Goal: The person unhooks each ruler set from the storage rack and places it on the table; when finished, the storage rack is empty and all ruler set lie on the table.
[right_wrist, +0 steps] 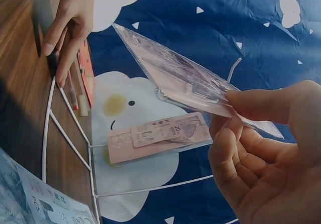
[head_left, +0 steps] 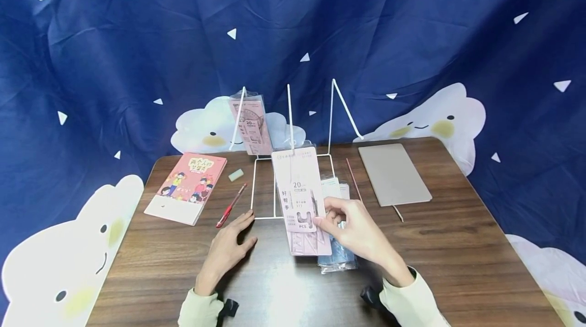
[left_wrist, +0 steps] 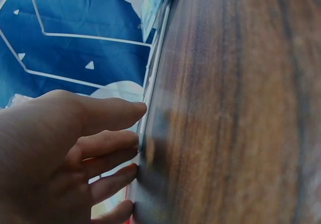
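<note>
A pink ruler set in a clear plastic sleeve [head_left: 299,195] is pinched between the thumb and fingers of my right hand [head_left: 354,228], near its lower right edge. It is held up in front of the middle prong of a white wire rack [head_left: 265,218]. Another pink ruler set [head_left: 251,126] hangs on the left prong. My left hand [head_left: 229,245] lies on the table with relaxed, spread fingers, its fingertips at the rack's front left corner. The left wrist view shows those fingertips [left_wrist: 138,108] right by the base wire. Blue packs [head_left: 341,256] lie partly hidden beneath the right hand.
Left of the rack are a pink book [head_left: 187,187], an eraser [head_left: 235,175] and a red pen [head_left: 231,206]. To the right lie a thin red stick [head_left: 353,178] and a grey notebook [head_left: 394,174]. A blue cloth [head_left: 183,37] hangs behind the wooden table [head_left: 448,245].
</note>
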Tool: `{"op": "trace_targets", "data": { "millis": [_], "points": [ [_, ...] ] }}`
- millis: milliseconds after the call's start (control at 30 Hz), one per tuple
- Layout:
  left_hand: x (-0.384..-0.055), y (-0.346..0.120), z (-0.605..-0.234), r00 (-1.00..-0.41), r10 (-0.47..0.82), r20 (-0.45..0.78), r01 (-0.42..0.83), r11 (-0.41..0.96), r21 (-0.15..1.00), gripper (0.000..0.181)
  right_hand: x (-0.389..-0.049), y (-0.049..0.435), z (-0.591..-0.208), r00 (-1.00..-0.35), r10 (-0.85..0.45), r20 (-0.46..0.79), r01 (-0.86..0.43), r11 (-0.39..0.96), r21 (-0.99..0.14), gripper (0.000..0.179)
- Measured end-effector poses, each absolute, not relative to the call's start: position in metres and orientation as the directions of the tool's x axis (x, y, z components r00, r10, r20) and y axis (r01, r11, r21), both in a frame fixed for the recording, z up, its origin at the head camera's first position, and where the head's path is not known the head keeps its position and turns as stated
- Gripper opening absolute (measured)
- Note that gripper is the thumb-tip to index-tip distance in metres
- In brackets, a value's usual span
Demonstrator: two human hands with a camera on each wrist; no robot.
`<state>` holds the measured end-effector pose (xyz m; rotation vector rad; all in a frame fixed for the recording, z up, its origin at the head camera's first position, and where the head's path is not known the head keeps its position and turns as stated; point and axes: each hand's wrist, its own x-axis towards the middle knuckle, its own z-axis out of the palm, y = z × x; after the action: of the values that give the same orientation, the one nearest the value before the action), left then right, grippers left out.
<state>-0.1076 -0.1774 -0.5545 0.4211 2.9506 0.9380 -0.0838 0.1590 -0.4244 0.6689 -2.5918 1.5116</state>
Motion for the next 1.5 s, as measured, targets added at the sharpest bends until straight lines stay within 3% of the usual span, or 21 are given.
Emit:
{"op": "trace_targets", "data": {
  "millis": [733, 1133, 1500],
  "points": [
    [-0.108, -0.178, -0.554, -0.960, 0.269, 0.081, 0.267, 0.783, 0.562, 0.058, -0.064, 0.178, -0.429, -0.908, -0.328, 0.259, -0.378, 0.376, -0.846, 0.032],
    [-0.108, -0.179, -0.556, -0.962, 0.262, 0.077, 0.259, 0.785, 0.563, 0.059, -0.088, 0.204, -0.482, -0.959, -0.283, 0.009, -0.125, 0.397, -0.909, 0.007],
    [-0.108, -0.178, -0.555, -0.957, 0.270, 0.104, 0.280, 0.773, 0.570, 0.059, -0.101, 0.206, -0.516, -0.964, -0.257, -0.072, -0.051, 0.444, -0.895, 0.027]
  ]
}}
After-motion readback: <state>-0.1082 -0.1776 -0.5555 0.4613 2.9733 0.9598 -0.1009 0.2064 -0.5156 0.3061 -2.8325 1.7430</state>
